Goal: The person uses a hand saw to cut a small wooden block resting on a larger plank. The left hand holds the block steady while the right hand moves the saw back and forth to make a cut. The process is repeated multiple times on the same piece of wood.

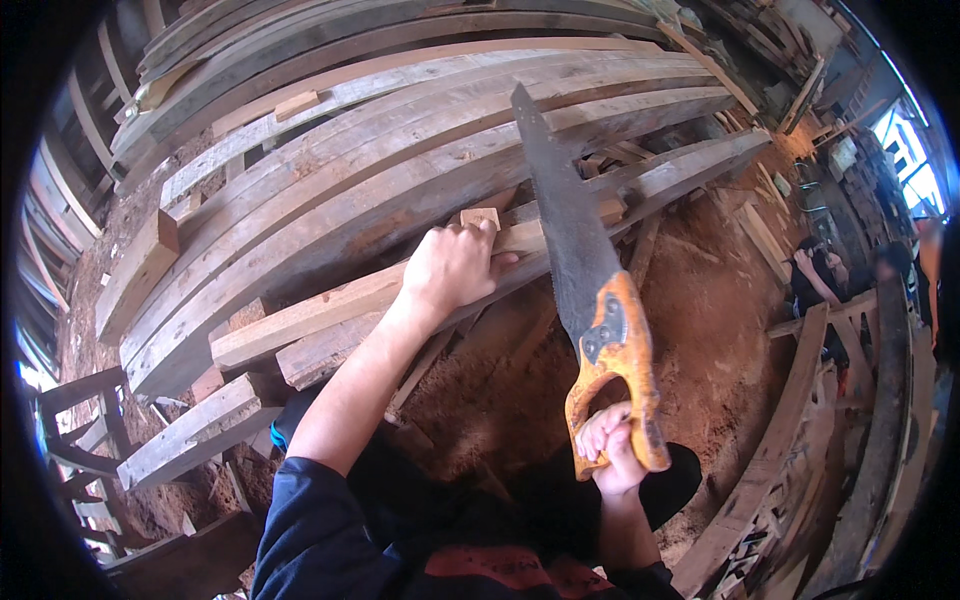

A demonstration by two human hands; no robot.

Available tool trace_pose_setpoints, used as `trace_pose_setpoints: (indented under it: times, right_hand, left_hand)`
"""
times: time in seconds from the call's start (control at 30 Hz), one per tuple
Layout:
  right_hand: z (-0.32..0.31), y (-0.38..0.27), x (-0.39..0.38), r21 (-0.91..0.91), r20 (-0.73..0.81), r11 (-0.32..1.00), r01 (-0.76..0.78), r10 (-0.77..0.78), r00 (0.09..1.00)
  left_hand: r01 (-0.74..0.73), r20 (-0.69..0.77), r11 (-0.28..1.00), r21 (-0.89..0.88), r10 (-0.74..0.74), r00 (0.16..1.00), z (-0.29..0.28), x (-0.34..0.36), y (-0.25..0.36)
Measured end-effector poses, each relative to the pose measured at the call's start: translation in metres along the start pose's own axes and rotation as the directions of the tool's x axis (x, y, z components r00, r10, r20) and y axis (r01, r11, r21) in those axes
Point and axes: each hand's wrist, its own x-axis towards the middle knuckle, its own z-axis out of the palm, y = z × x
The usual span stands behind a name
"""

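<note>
My right hand (610, 445) is wrapped round the yellow-orange handle of a handsaw (570, 215). The saw's dark, worn blade points up and away, with its toothed edge toward the left. It passes in front of a long wooden batten (320, 315); whether it touches the wood I cannot tell. On the batten, left of the blade, my left hand (452, 268) lies with its fingers curled over the wood. A small pale wood block (480, 216) shows just beyond its fingertips. Beneath the batten lies another rough timber (325, 350).
Long grey beams (390, 185) lie side by side beyond my hands. A short beam end (205, 425) juts out at lower left. Reddish sawdust covers the ground (700, 270). Curved timbers (760, 470) are stacked at right, near other people (830, 270).
</note>
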Motion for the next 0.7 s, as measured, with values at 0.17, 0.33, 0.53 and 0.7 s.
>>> trace_pose_setpoints:
  times: [0.17,0.33,0.53,0.7]
  right_hand:
    - [0.004,-0.016,0.030,-0.578,0.049,0.786,0.221,-0.237,0.970]
    - [-0.010,-0.040,0.044,-0.556,0.062,0.791,0.256,-0.268,0.961]
    - [-0.028,-0.034,0.039,-0.300,0.101,0.943,0.143,-0.118,0.988]
    - [-0.038,-0.032,0.031,-0.255,0.097,0.941,0.221,-0.203,0.974]
  left_hand:
    - [-0.032,-0.053,0.999,0.039,0.035,0.998,0.003,-0.003,0.002]
    - [-0.003,0.059,0.999,-0.038,0.005,0.998,-0.002,0.002,0.000]
    - [-0.016,-0.117,0.998,0.059,0.023,0.993,-0.002,0.014,-0.020]
    - [-0.030,-0.003,0.996,-0.089,0.029,1.000,-0.007,0.015,-0.028]
